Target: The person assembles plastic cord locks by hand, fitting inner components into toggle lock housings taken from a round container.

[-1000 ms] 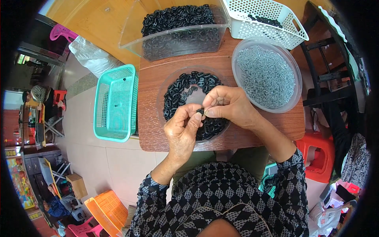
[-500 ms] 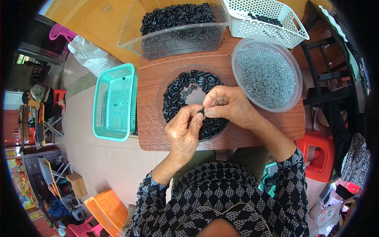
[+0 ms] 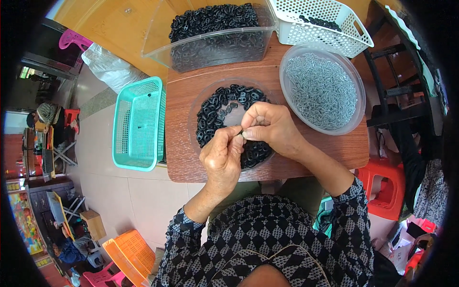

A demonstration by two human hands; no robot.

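Observation:
Over a round clear tray (image 3: 195, 112) my two hands meet, fingertips touching. My left hand (image 3: 221, 153) is closed in a pinch on a small black plastic part, of which only a dark sliver shows between the fingers. From the right, my right hand (image 3: 275, 128) pinches thumb and forefinger at the same spot; whatever lies in its tips is hidden. Many black oval parts (image 3: 208, 119) with two holes are heaped around the tray, with a bare patch near its middle. To the right, a round translucent tub (image 3: 359, 103) contains many small silver screws (image 3: 319, 91).
A clear bin (image 3: 158, 52) of black parts stands at the table's far side, beside a white perforated basket (image 3: 330, 40). Left of the wooden table (image 3: 186, 167) is a turquoise basket (image 3: 123, 153). Red stool (image 3: 389, 191) at right; orange crate (image 3: 129, 253) lower left.
My right hand has shifted slightly left, its fingertips now pressed against those of my left hand. The black part between them shows less than before.

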